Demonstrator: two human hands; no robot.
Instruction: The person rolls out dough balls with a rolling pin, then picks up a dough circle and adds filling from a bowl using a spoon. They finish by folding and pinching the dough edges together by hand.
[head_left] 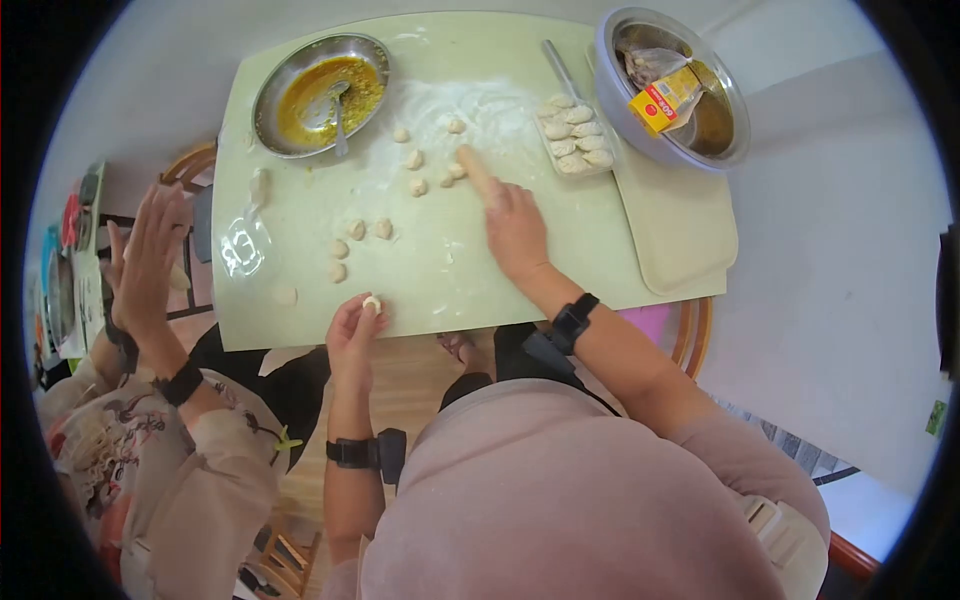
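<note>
My left hand [352, 335] pinches a small dough piece [372, 303] at the near edge of the floured mat [300, 300]. My right hand [516, 232] lies palm down on a wooden rolling pin [476, 172] that points away toward the flour patch. Several small dough balls [415, 158] lie scattered on the mat beyond and to the left of the pin. Further balls [340, 250] sit just above my left hand.
A metal bowl [320, 92] with yellow filling and a spoon stands at the far left. A small tray of folded dumplings [575, 135] sits beside a large metal bowl [672, 85] holding a yellow box. Another person's raised hands [148, 262] are at the left.
</note>
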